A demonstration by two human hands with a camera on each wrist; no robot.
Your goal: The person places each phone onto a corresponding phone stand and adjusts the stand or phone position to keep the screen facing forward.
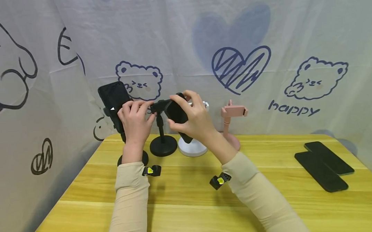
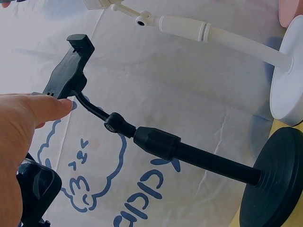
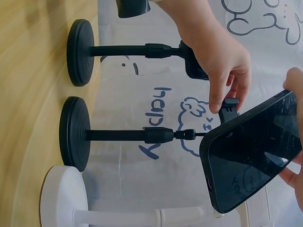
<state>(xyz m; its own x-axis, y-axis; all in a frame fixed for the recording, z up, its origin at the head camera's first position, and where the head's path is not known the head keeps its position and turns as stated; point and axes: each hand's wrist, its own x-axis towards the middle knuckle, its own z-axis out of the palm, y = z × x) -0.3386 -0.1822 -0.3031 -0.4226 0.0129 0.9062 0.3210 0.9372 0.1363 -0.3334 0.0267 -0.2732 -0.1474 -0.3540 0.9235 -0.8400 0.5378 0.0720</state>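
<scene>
My left hand pinches one end of the clamp on a black phone stand, thumb on one side and fingers on the other. My right hand holds a black smartphone by its edges, tilted, just to the right of that clamp. In the right wrist view the phone overlaps part of the clamp, so whether they touch is unclear. Left of it, another black stand carries an upright smartphone, partly behind my left hand.
A white phone stand stands partly behind my right hand, and a pink one is to its right. Two dark smartphones lie overlapping on the wooden table at the right. A printed cloth hangs behind.
</scene>
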